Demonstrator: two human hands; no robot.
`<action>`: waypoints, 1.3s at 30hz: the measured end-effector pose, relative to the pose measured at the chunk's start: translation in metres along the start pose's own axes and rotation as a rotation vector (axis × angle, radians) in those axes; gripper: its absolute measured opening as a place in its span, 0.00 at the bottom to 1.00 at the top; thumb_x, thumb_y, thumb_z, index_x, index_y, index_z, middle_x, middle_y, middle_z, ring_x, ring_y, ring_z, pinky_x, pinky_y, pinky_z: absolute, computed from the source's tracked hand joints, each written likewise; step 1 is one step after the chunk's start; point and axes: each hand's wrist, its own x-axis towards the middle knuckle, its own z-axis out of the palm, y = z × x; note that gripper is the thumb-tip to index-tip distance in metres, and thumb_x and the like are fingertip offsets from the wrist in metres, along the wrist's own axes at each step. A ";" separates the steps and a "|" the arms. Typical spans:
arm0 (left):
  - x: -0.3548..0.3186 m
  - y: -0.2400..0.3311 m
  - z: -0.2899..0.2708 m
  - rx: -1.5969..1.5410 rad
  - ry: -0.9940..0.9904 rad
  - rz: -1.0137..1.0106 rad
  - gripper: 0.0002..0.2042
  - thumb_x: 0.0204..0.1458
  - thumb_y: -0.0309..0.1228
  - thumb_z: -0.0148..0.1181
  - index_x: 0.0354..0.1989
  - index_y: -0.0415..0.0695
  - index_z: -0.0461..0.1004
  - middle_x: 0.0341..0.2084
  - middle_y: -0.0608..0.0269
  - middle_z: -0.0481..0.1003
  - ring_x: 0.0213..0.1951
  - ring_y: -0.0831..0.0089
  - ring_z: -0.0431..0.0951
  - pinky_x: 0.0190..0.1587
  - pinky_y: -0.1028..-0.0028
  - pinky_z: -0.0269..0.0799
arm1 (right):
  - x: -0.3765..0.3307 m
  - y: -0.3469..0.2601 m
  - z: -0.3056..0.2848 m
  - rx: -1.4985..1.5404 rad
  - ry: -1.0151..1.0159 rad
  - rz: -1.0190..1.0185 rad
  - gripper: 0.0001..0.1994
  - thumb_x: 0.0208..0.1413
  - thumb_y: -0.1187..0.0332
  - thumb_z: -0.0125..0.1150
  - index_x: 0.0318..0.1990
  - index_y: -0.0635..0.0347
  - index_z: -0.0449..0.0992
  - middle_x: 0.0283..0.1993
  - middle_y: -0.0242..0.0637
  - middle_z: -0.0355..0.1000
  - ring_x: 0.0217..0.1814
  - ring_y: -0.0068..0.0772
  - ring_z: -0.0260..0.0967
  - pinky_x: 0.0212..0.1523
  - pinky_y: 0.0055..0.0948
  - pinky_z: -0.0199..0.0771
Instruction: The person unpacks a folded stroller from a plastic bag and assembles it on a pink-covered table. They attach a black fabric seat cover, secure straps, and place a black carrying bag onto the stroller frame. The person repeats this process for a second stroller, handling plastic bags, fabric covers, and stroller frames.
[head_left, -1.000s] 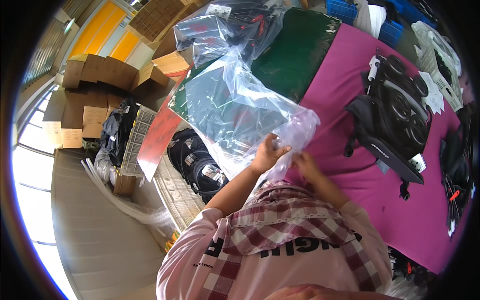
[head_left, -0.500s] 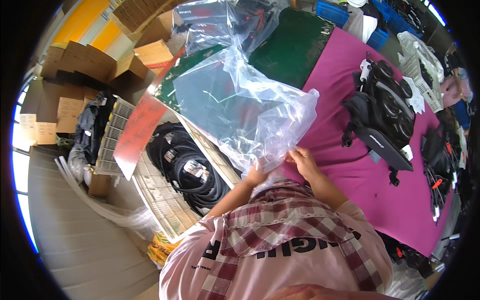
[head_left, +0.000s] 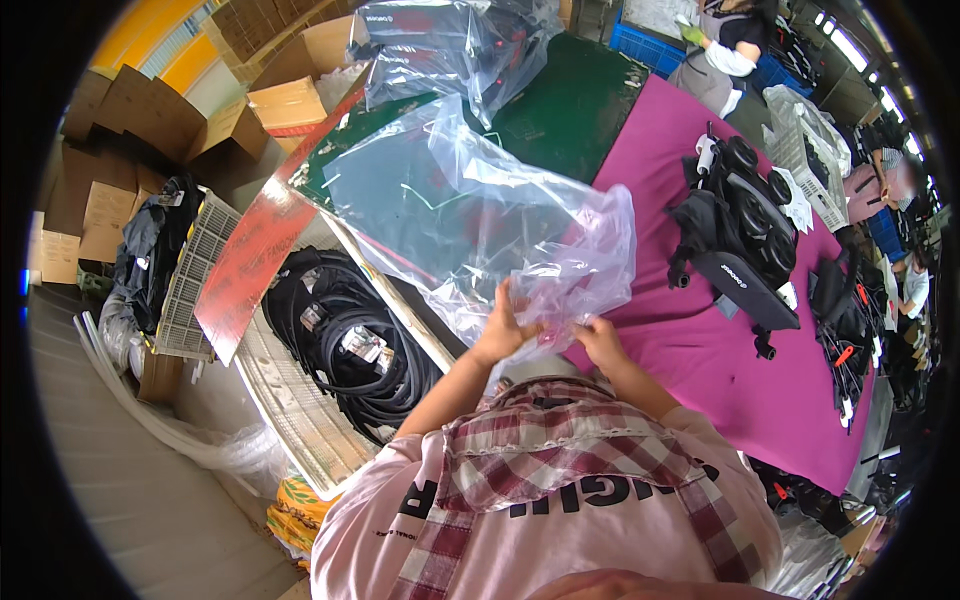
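Observation:
A large clear plastic bag (head_left: pixel 470 215) is spread out in front of me over the edge of the green and magenta table. My left hand (head_left: pixel 503 328) grips the bag's near edge, thumb and fingers pinched on the film. My right hand (head_left: pixel 601 340) holds the same bunched edge a little to the right. Both forearms come up from my pink and plaid top. A black device with round parts (head_left: pixel 745 235) lies on the magenta table top (head_left: pixel 700 370), to the right of my hands and apart from them.
A white crate with coiled black cables (head_left: pixel 345 345) stands left of the table. More clear bags (head_left: pixel 450 40) lie at the far end. Cardboard boxes (head_left: pixel 130 120) are stacked at far left. Other people work at the far and right edges. More black gear (head_left: pixel 840 310) lies further right.
The view has swung left to right, so the table and crate sit more centrally. Both hands stay on the bag's near edge, and the bag has bunched and puffed up near them.

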 end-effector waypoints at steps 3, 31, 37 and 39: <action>-0.013 -0.029 -0.001 0.291 0.139 0.157 0.46 0.41 0.31 0.73 0.65 0.37 0.48 0.50 0.44 0.68 0.50 0.61 0.72 0.51 0.68 0.69 | -0.001 -0.026 -0.004 0.062 -0.135 -0.098 0.08 0.58 0.73 0.56 0.41 0.67 0.77 0.38 0.32 0.76 0.39 0.21 0.70 0.44 0.24 0.70; -0.002 0.211 0.154 0.291 0.212 0.244 0.16 0.48 0.15 0.47 0.46 0.40 0.67 0.33 0.57 0.76 0.33 0.70 0.76 0.38 0.75 0.70 | -0.014 -0.055 -0.141 -0.758 -0.147 -1.215 0.14 0.47 0.66 0.61 0.43 0.56 0.74 0.50 0.38 0.69 0.59 0.44 0.62 0.57 0.45 0.63; -0.024 0.207 0.134 0.419 0.082 0.306 0.28 0.42 0.13 0.49 0.57 0.41 0.62 0.44 0.47 0.72 0.46 0.55 0.75 0.48 0.68 0.68 | -0.016 -0.068 -0.172 -0.848 -0.204 -0.802 0.11 0.48 0.68 0.62 0.40 0.58 0.74 0.51 0.42 0.70 0.54 0.46 0.66 0.53 0.44 0.67; -0.025 0.199 0.131 0.403 0.069 0.276 0.30 0.42 0.13 0.49 0.60 0.41 0.59 0.47 0.46 0.71 0.46 0.53 0.74 0.48 0.67 0.69 | -0.030 -0.120 -0.163 -0.759 -0.262 -0.880 0.12 0.48 0.69 0.62 0.41 0.59 0.74 0.51 0.41 0.70 0.51 0.46 0.68 0.49 0.41 0.70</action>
